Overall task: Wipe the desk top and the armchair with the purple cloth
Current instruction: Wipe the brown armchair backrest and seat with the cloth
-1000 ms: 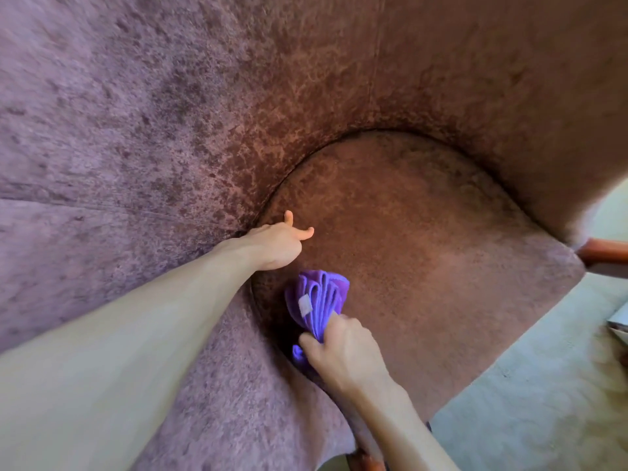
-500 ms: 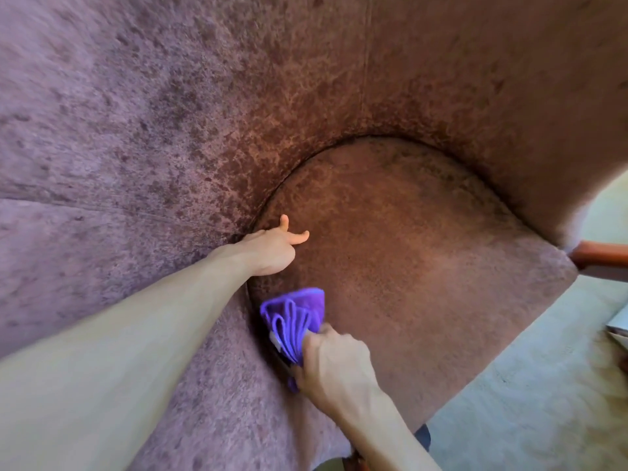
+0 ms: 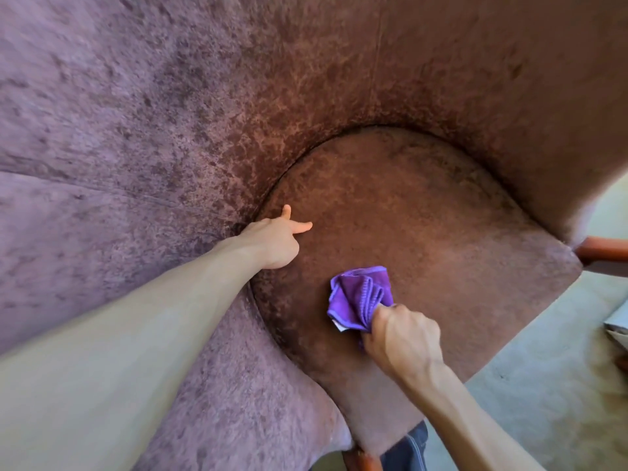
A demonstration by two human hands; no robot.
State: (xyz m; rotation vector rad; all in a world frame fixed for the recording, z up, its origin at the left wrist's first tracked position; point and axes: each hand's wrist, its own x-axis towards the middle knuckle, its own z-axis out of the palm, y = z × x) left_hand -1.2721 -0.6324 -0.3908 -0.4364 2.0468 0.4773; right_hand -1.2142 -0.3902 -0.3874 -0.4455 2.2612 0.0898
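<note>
A plush mauve-brown armchair (image 3: pixel 424 232) fills the view, its curved back wrapping around a rounded seat cushion. My right hand (image 3: pixel 402 338) grips a bunched purple cloth (image 3: pixel 360 295) and presses it onto the seat's front-left part. My left hand (image 3: pixel 275 241) rests at the left seam where the seat meets the padded side, thumb and one finger stretched out, the other fingers curled under, holding nothing. The desk is out of view.
Pale carpet (image 3: pixel 550 385) lies to the lower right. A reddish wooden arm end (image 3: pixel 603 249) sticks out at the right edge, and a wooden leg (image 3: pixel 360 458) shows at the bottom beside dark blue jeans (image 3: pixel 407 450). A pale object (image 3: pixel 616 321) lies at the far right edge.
My right hand has slid the cloth from the seat's left seam toward the middle of the seat. My left hand stays on the seam.
</note>
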